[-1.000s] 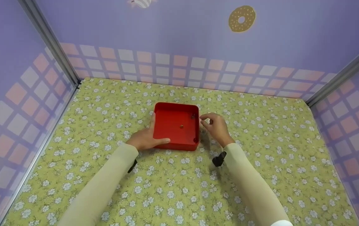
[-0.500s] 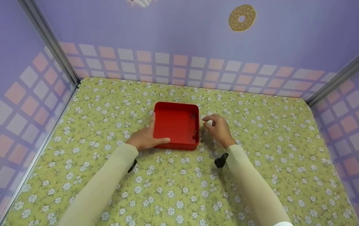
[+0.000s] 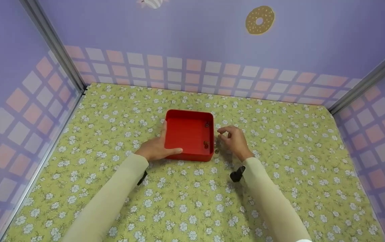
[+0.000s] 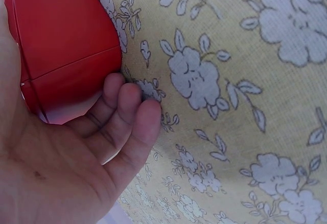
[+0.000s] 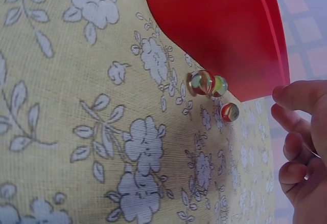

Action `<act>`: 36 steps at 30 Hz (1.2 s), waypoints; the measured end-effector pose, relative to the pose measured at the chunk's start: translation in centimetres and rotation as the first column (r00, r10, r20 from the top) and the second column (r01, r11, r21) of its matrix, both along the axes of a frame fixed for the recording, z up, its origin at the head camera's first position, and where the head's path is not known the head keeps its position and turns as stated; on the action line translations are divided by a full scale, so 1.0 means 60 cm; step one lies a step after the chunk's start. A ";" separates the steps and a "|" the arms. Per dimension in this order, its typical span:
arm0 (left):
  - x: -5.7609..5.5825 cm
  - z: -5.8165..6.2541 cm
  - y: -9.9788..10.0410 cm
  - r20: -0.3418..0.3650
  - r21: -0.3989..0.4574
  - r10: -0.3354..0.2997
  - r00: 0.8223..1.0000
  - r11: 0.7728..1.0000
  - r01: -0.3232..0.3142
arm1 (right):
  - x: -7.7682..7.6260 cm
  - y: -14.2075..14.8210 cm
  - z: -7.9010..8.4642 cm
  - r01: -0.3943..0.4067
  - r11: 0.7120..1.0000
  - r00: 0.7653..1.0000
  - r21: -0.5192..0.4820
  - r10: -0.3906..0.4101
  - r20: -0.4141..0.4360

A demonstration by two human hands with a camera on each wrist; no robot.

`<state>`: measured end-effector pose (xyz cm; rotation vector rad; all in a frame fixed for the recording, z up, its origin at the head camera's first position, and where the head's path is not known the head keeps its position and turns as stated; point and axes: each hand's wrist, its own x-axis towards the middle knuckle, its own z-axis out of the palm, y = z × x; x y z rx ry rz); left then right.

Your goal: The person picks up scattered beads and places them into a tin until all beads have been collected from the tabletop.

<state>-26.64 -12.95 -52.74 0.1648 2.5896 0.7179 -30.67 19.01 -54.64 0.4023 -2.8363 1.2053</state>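
A square red box (image 3: 196, 157) stands on the floral cloth. My left hand (image 3: 152, 148) holds its near left corner, thumb along the front rim and forefinger along the left side. Inside, along the right wall, lie small glass marbles (image 3: 206, 145), with another marble (image 3: 207, 124) farther back. Outside that wall, the right wrist view shows a red-streaked marble (image 5: 203, 82), a yellowish marble (image 5: 220, 86) partly behind it, and an orange marble (image 5: 230, 112). Just right of the box is my right hand (image 3: 235, 140), thumb and forefinger apart, nothing visible between their tips.
Yellow-green floral cloth (image 3: 179, 201) covers the tabletop. Purple panels with pink and white squares (image 3: 192, 78) enclose the back and sides, with metal posts (image 3: 49, 43) at the corners.
A marble from the middle of the box has rolled to the right wall. Marbles now show outside that wall, below my right fingers. My right hand has shifted slightly right and nearer; the left stays.
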 end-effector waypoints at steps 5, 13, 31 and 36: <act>-0.002 -0.003 0.001 -0.005 0.006 0.009 1.000 1.000 -0.009 | 0.002 0.002 -0.006 0.009 1.000 1.000 -0.009 -0.009 0.008; -0.001 -0.004 0.000 -0.006 0.010 0.015 1.000 1.000 -0.014 | 0.005 0.005 -0.014 0.015 0.999 0.999 -0.041 -0.013 0.048; -0.003 -0.007 -0.001 -0.005 0.024 -0.004 1.000 1.000 0.004 | 0.008 0.004 -0.024 -0.006 0.998 0.998 -0.067 0.010 0.066; -0.002 -0.005 -0.001 -0.011 0.034 -0.003 1.000 0.999 0.003 | 0.008 0.004 -0.027 -0.001 0.996 0.996 -0.086 0.009 0.093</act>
